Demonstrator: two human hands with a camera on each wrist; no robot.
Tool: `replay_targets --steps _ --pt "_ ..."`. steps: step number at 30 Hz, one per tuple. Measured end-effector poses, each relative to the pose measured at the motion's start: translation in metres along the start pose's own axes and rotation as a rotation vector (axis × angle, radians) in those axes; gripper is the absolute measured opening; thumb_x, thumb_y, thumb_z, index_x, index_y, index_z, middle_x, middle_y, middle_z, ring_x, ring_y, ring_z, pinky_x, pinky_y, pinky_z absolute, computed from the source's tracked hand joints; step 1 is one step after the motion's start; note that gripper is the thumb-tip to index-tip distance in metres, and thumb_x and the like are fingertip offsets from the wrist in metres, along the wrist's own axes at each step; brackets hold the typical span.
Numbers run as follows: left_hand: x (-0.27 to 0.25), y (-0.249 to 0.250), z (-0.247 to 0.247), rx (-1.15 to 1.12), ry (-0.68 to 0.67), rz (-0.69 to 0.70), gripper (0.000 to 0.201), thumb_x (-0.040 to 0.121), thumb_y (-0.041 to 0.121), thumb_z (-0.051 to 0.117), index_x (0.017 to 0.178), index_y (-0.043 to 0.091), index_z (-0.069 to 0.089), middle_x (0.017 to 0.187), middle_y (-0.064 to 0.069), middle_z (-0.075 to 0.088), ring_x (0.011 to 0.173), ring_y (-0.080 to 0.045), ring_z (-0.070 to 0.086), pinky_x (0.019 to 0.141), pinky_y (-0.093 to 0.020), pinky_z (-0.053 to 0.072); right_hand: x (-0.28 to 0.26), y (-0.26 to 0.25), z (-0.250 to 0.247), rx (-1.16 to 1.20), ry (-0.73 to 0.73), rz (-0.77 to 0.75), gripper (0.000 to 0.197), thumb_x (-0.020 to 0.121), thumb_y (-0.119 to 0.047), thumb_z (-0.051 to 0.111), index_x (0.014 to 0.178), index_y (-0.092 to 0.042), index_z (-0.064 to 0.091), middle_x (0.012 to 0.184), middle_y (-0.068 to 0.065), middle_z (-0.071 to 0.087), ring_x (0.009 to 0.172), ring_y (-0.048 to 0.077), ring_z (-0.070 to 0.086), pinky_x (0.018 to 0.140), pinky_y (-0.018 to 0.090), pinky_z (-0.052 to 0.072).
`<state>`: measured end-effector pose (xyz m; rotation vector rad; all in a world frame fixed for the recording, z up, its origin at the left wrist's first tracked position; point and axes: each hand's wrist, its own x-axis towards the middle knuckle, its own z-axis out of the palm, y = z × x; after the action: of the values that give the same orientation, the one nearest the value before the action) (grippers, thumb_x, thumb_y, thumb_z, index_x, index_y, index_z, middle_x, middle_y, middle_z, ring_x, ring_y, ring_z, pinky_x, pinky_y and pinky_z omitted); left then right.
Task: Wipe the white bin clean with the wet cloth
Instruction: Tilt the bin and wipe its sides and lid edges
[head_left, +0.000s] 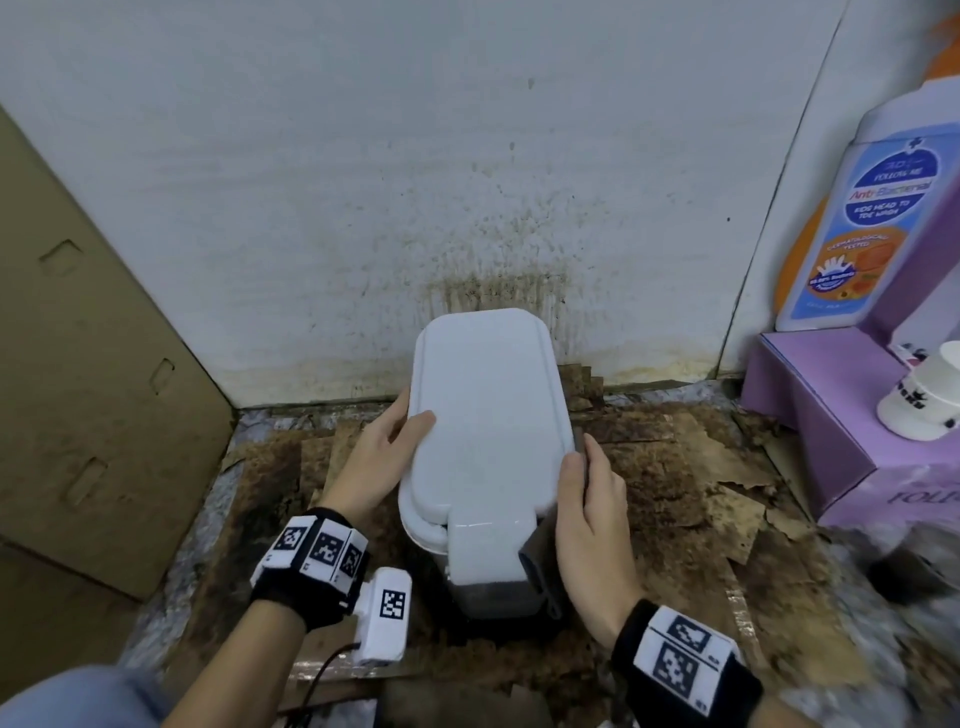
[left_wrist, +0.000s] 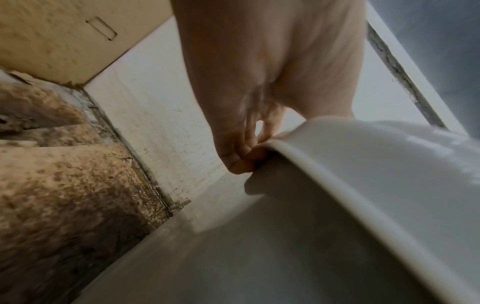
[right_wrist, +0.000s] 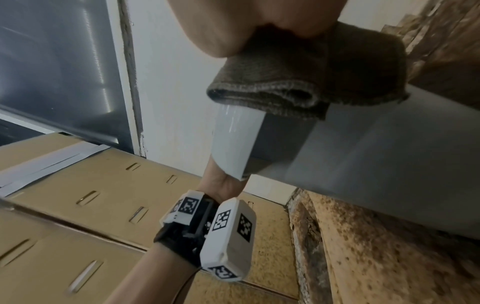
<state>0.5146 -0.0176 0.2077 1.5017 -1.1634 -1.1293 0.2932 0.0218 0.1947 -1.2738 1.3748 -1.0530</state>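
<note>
Now the left hand grips the bin lid's edge, bin on the dirty floor by the wall; the right hand pinches the cloth against its side. Best brace firmly, wipe in long strokes.

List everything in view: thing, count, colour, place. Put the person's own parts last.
white bin: one, white, lid closed, on the floor against the wall.
cloth: one, dark grey-brown, folded, against the bin's right side.
cardboard boxes: brown, left.
wash bottle: one, white and blue, on a purple box at right.
purple box: one, right.
paper cup: one, white, on the purple box.
floor: brown, stained.
left hand: grips the lid's left edge.
right hand: presses the cloth to the bin.
</note>
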Motion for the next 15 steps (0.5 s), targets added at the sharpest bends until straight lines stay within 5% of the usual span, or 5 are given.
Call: replay_targets --steps 5,10,15 --pt "0.004 -0.004 -0.006 0.008 -0.023 -0.017 0.049 0.105 0.036 0.055 0.153 0.037 0.045 0.134 0.015 0.068 0.117 -0.007 0.069 0.100 -0.035 0.055 0.011 0.007 0.003 0.031 0.021 -0.003 0.056 0.105 -0.047 0.028 0.158 -0.028 0.023 0.138 -0.016 0.032 0.133 0.003 0.030 0.113 0.026 0.024" --pt "0.000 -0.003 -0.010 0.029 -0.040 -0.001 0.049 0.104 0.040 0.055 0.152 0.035 0.047 0.135 0.018 0.067 0.118 -0.005 0.067 0.101 -0.034 0.055 0.032 0.018 -0.001 0.109 0.005 -0.008 0.052 0.106 -0.049 0.035 0.154 -0.031 0.035 0.152 -0.008 0.042 0.138 0.009 0.041 0.119 0.042 0.034" --pt "-0.006 -0.001 -0.011 0.097 -0.015 0.016 0.031 0.106 0.039 0.052 0.132 0.053 0.050 0.106 0.033 0.073 0.099 0.005 0.071 0.074 -0.014 0.056 0.037 0.030 -0.001 0.157 -0.010 -0.044 0.053 0.099 -0.058 0.043 0.148 -0.039 0.042 0.149 -0.010 0.047 0.136 0.011 0.046 0.115 0.046 0.039"
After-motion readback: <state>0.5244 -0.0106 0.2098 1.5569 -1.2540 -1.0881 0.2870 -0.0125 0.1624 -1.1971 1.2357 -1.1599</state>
